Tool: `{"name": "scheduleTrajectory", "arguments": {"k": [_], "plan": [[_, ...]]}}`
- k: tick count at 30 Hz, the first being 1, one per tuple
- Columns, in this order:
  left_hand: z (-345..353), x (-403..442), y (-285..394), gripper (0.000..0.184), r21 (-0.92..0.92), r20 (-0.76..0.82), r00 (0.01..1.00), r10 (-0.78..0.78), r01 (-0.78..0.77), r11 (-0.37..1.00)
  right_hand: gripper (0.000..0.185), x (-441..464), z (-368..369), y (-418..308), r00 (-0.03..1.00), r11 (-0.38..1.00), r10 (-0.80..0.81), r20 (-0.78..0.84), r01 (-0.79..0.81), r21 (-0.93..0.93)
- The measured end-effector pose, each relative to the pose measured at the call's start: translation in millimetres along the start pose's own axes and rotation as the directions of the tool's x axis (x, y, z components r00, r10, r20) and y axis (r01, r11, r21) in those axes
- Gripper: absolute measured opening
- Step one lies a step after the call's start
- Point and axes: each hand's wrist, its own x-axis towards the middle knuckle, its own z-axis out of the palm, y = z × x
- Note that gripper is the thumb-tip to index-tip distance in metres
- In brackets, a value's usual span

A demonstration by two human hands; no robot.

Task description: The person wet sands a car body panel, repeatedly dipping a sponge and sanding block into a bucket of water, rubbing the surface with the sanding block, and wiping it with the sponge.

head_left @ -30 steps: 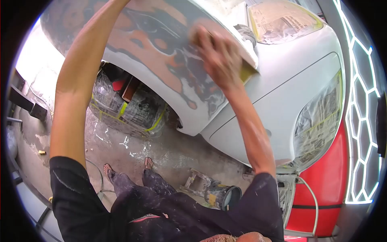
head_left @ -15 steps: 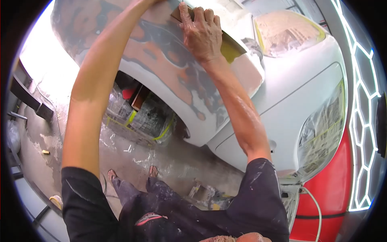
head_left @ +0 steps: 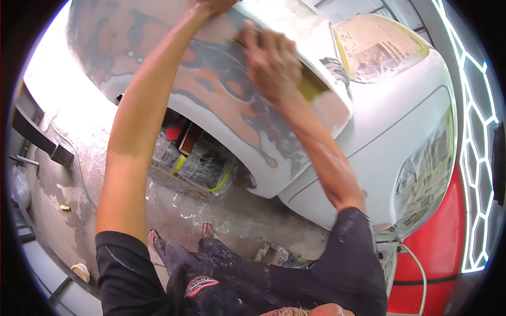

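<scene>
Viewed from beside the car, the right hand (head_left: 274,63) was closed over a brown block (head_left: 240,38), mostly hidden beneath the fingers and blurred. The fingers lay across it, a hold that appeared chosen to bear evenly on the curved fender (head_left: 211,108). That panel, patched in grey and pinkish tan, lay in front of the person, above the open wheel arch. The left hand (head_left: 213,6) was at the panel's upper part, probably for bracing; it was partly out of sight, and whether it gripped anything could not be told.

Within the arch, a red object (head_left: 173,132) and a brown strip (head_left: 188,139) sat on the wrapped wheel (head_left: 203,163), presumably kept there within easy reach. Yellow tape (head_left: 179,164) secured the wheel's covering. Newspaper sheets (head_left: 377,47) covered one pane and further sheets (head_left: 427,176) the side window, apparently to shield the glass.

Labels: the newspaper bore print too small to read. A red and white logo (head_left: 201,285) was noted on the dark shirt (head_left: 237,289); its lettering was not legible. No brand was identified on the car.
</scene>
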Motion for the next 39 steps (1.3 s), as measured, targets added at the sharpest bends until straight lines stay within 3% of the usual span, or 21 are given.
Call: {"name": "scheduleTrajectory", "arguments": {"k": [2, 4, 6, 7, 9, 10, 12, 14, 16, 18, 20, 21, 22, 24, 26, 27, 32, 36, 39], "plan": [[-6.6, 2.8, -2.4, 0.055, -0.113, 0.101, 0.994, 0.032, -0.021, 0.993, 0.053, 12.7, 4.8, -4.0, 0.999, 0.997, 0.015, -0.044, -0.011, 0.073], [-3.6, -1.4, 1.3, 0.055, -0.099, 0.143, 0.989, -0.028, 0.043, 0.994, 0.054, -4.3, -5.3, -2.1, 0.998, 0.978, 0.02, -0.053, -0.009, 0.209], [-6.1, 2.7, 0.5, 0.053, -0.077, 0.147, 0.988, -0.047, 0.059, 0.995, 0.056, -73.7, -34.4, 24.9, 1.0, 0.995, -0.025, -0.002, 0.025, 0.099], [-9.4, -2.2, 5.0, 0.053, -0.064, 0.124, 0.992, -0.031, 0.039, 0.997, 0.057, -112.7, -64.3, 39.7, 0.991, 0.992, 0.028, 0.134, -0.044, 0.118], [-8.1, -3.8, 4.1, 0.051, -0.033, 0.066, 0.998, 0.009, -0.007, 0.999, 0.054, -193.3, -98.4, 75.1, 0.991, 0.999, 0.039, 0.13, -0.041, 0.007], [-7.5, -2.4, 5.5, 0.05, -0.027, 0.044, 0.999, 0.01, -0.009, 1.0, 0.053, -192.6, -97.0, 75.1, 0.992, 0.999, 0.039, 0.123, -0.04, 0.005], [-3.8, -0.3, 6.3, 0.048, -0.023, 0.014, 1.0, 0.013, -0.012, 1.0, 0.051, -187.3, -94.3, 72.7, 0.991, 0.999, 0.049, 0.121, -0.049, -0.003], [-0.9, -1.7, -5.4, 0.047, -0.01, -0.021, 1.0, -0.008, 0.008, 1.0, 0.055, -115.4, -63.9, 44.4, 0.988, 0.998, 0.059, 0.143, -0.06, 0.006], [0.4, 1.2, 1.2, 0.046, -0.068, 0.007, 1.0, 0.013, -0.012, 0.998, 0.057, -39.3, -19.5, 18.9, 0.999, 1.0, 0.008, 0.048, -0.007, -0.014], [-3.7, 0.4, -3.6, 0.045, -0.123, 0.051, 0.997, 0.059, -0.053, 0.991, 0.06, 11.0, 9.6, -7.3, 0.997, 0.998, 0.058, -0.052, -0.06, -0.03], [-4.6, 4.5, -8.0, 0.044, -0.12, 0.055, 0.998, 0.043, -0.036, 0.992, 0.059, 17.3, 14.5, -3.3, 0.992, 0.993, 0.033, -0.118, -0.019, 0.117], [-1.6, 2.1, -7.3, 0.043, -0.115, 0.072, 0.997, 0.035, -0.027, 0.993, 0.058, 9.0, 10.1, -3.6, 0.989, 0.981, 0.038, -0.145, -0.009, 0.195], [-2.0, -0.2, -4.1, 0.042, -0.14, 0.088, 0.995, 0.036, -0.023, 0.99, 0.061, -12.8, 0.6, -1.4, 0.997, 0.98, 0.045, -0.055, -0.034, 0.195], [1.2, -2.0, -3.0, 0.043, -0.189, 0.067, 0.997, 0.035, -0.022, 0.982, 0.055, -85.0, -44.0, 24.8, 0.998, 0.993, 0.011, 0.06, -0.018, 0.116], [7.1, -0.8, -14.5, 0.045, -0.191, 0.082, 0.996, 0.026, -0.01, 0.982, 0.05, -165.8, -89.1, 53.1, 0.985, 0.99, 0.117, 0.123, -0.126, 0.064], [1.8, 2.2, -10.2, 0.045, -0.149, 0.062, 0.998, 0.029, -0.02, 0.989, 0.047, -207.6, -97.6, 74.2, 0.988, 0.999, 0.053, 0.148, -0.053, -0.006], [2.1, 0.8, -3.3, 0.047, 0.02, -0.032, 0.999, 0.032, -0.031, 0.999, 0.052, -110.6, -62.7, 41.4, 0.992, 0.998, 0.058, 0.114, -0.057, -0.006], [-10.2, 2.5, 1.1, 0.049, -0.129, 0.088, 0.996, 0.011, 0.0, 0.992, 0.057, -3.0, -3.2, 0.6, 0.999, 0.999, 0.038, -0.011, -0.038, -0.016], [-6.4, -6.7, -2.2, 0.05, -0.108, 0.121, 0.992, -0.017, 0.03, 0.994, 0.056, -9.9, -11.5, 6.3, 0.998, 0.985, 0.018, -0.052, -0.009, 0.172]]}}
